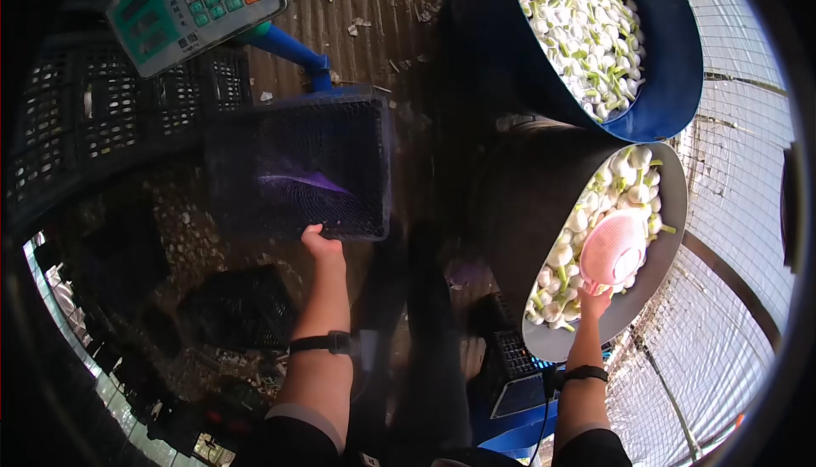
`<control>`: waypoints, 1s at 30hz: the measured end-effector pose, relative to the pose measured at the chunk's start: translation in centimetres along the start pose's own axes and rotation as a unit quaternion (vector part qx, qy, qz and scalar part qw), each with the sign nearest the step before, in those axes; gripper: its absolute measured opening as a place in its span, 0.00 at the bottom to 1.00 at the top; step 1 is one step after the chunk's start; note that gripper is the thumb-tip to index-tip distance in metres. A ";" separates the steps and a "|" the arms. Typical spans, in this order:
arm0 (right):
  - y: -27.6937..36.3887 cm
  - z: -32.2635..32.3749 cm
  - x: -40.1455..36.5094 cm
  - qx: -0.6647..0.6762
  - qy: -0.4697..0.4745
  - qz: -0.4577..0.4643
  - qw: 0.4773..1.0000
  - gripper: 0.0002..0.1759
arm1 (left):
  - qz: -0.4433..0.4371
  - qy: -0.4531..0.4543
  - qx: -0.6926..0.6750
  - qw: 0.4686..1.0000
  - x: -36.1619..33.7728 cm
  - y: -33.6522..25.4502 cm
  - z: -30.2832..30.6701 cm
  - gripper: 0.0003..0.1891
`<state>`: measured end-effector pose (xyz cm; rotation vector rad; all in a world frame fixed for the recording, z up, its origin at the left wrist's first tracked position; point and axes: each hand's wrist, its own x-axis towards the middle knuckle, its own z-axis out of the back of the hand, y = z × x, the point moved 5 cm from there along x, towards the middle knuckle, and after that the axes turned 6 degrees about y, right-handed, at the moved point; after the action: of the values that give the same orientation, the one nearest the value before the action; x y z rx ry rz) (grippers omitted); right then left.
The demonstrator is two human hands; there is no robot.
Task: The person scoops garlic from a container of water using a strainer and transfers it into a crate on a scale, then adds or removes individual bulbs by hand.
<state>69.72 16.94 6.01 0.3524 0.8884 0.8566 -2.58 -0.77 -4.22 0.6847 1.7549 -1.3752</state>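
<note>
My left hand grips the near edge of a dark plastic crate, which has a purple sheen inside. On the right, my right hand is closed on the handle of a pink plastic basket-like scoop. The scoop rests over garlic bulbs with short green stems, inside a grey tub. Its underside faces up toward the camera, as far as I can tell.
A blue tub of smaller garlic stands at the upper right. A scale display on a blue post is at the upper left. Black crates lie at the left. Another crate sits below the grey tub.
</note>
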 end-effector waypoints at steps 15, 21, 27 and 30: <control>8.9 0.8 -6.2 -0.270 -0.121 -0.019 0.955 0.33 | 0.213 0.041 0.244 0.945 -3.6 -1.7 0.3 0.41; 15.9 3.5 -12.8 -0.277 -0.164 0.062 0.945 0.32 | 0.326 0.147 0.558 0.749 -8.9 -7.6 2.8 0.37; 20.3 5.8 -13.7 -0.041 -0.141 -0.018 0.989 0.33 | 0.019 0.232 0.750 0.619 -9.6 -10.8 -1.0 0.21; 24.5 5.3 -11.5 0.018 -0.102 0.080 0.991 0.30 | -0.004 0.309 0.667 0.678 -12.5 -11.9 -7.0 0.20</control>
<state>57.70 23.76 29.90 0.5397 0.6923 0.9343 -7.06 3.47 13.35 2.0905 0.7896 -2.5619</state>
